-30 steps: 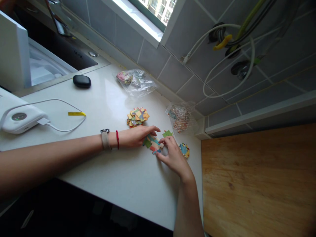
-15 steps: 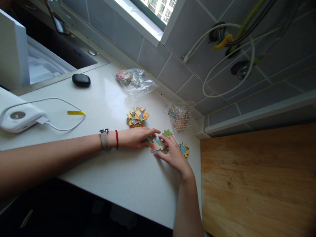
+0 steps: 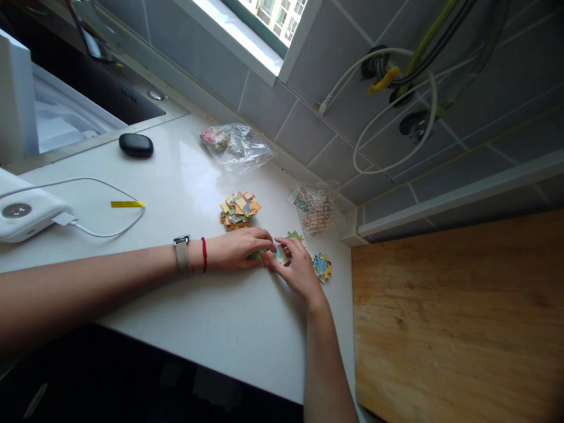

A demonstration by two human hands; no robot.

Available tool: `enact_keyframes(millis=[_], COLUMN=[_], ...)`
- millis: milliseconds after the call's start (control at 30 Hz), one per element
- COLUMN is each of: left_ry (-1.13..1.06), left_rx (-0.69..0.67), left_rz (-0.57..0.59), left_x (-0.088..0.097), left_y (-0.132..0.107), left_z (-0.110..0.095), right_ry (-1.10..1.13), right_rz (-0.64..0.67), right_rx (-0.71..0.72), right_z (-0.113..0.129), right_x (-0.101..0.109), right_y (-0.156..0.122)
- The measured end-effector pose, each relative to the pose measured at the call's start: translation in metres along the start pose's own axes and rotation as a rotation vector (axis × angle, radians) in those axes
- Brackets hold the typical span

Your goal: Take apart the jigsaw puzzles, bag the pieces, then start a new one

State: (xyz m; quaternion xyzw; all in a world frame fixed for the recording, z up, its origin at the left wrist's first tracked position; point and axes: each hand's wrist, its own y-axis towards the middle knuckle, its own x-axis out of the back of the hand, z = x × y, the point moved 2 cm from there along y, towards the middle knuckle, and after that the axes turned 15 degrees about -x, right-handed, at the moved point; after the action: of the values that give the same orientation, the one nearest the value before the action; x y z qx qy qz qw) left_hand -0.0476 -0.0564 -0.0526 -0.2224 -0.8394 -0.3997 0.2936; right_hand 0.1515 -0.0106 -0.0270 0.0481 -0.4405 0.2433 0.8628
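Jigsaw puzzle pieces (image 3: 281, 255) with beige, blue and red print lie on the white counter between my two hands. My left hand (image 3: 247, 247) is closed over the left side of them, its fingers covering a green part. From the right, my right hand (image 3: 298, 271) grips the beige and blue piece between thumb and fingers. The fingertips of both hands nearly meet, and part of the join is hidden. Just behind my right fingers lies a green puzzle piece (image 3: 294, 235). A stacked pile of puzzle pieces (image 3: 240, 208) sits behind my left hand. A smaller pile (image 3: 321, 267) is right of my right hand.
Two clear plastic bags of pieces, one farther back (image 3: 235, 144) and one bubble-wrap (image 3: 315, 205), lie near the tiled wall. A black case (image 3: 136, 145), a white device (image 3: 33, 205) with a cable and a sink are left. A wooden board (image 3: 458, 317) is right.
My right hand has moved left and closed in on the pieces, toward my left hand. My left fingers have bent down onto them. The whole view has shifted slightly.
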Motion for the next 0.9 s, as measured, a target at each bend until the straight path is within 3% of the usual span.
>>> enact_keyframes(millis=[267, 400, 567, 767, 900], left_ry=[0.040, 0.047, 0.037, 0.051, 0.039], left_rx=[0.001, 0.001, 0.016, 0.038, 0.045], left_rz=[0.002, -0.015, -0.010, 0.004, 0.010], left_x=[0.000, 0.000, 0.001, 0.000, 0.001], left_y=[-0.001, 0.000, 0.000, -0.001, 0.000], left_z=[0.000, -0.001, -0.004, -0.002, -0.001], right_ry=[0.065, 0.024, -0.093, -0.122, -0.112], right_rz=[-0.100, -0.289, -0.462, -0.303, -0.332], right_rx=[-0.002, -0.032, -0.177, -0.274, -0.290], right_z=[-0.001, -0.011, -0.050, -0.091, -0.098], right_x=[0.003, 0.026, 0.060, 0.064, 0.064], right_y=[0.001, 0.001, -0.013, -0.033, -0.033])
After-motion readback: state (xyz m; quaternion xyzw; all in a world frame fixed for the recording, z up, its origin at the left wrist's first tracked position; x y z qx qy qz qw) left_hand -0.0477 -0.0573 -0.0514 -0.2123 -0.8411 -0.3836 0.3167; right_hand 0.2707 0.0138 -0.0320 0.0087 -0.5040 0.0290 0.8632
